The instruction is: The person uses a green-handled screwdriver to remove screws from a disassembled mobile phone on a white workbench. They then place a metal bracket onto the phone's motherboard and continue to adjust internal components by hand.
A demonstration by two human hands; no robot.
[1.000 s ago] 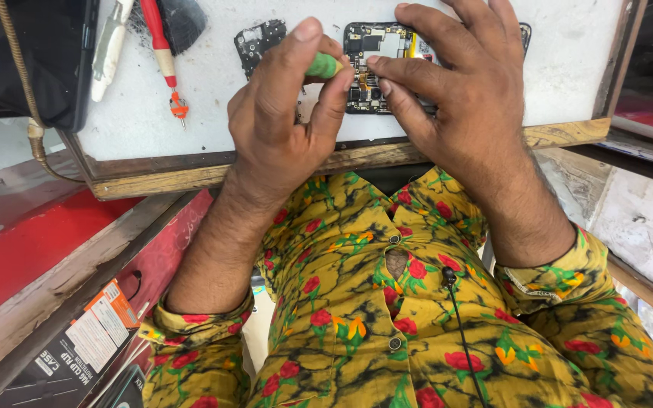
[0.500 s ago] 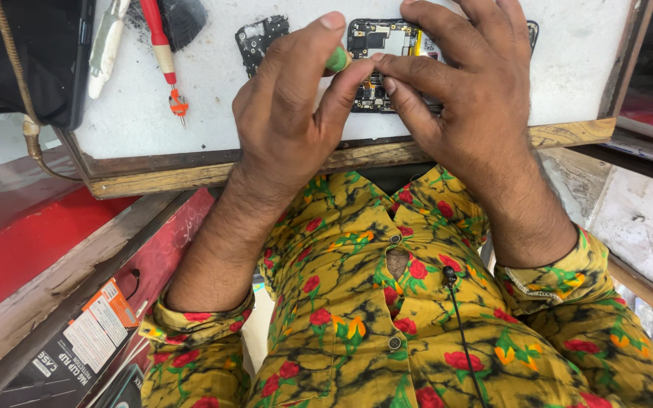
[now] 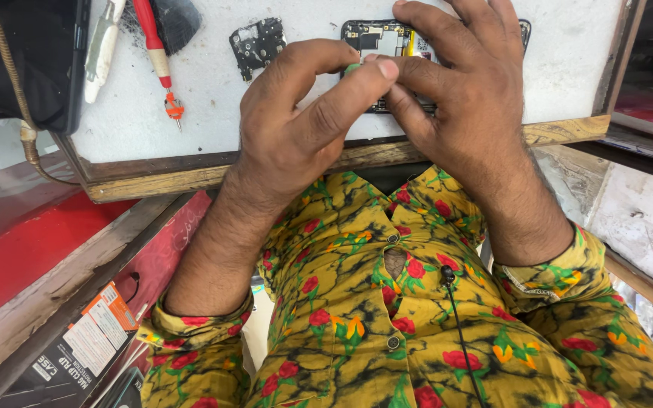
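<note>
Two hands: left hand [image 3: 304, 121] fingers pinch a green tool [image 3: 351, 69]; right hand [image 3: 462, 98] presses opened phone [image 3: 387, 41].

left hand [image 3: 296, 128] pinches green tool [image 3: 351, 69] over opened phone [image 3: 387, 45].

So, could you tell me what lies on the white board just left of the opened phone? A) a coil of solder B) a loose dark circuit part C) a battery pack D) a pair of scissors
B: a small loose dark circuit part lies flat on the white board, apart from the opened phone that the left hand and right hand work over.
</note>
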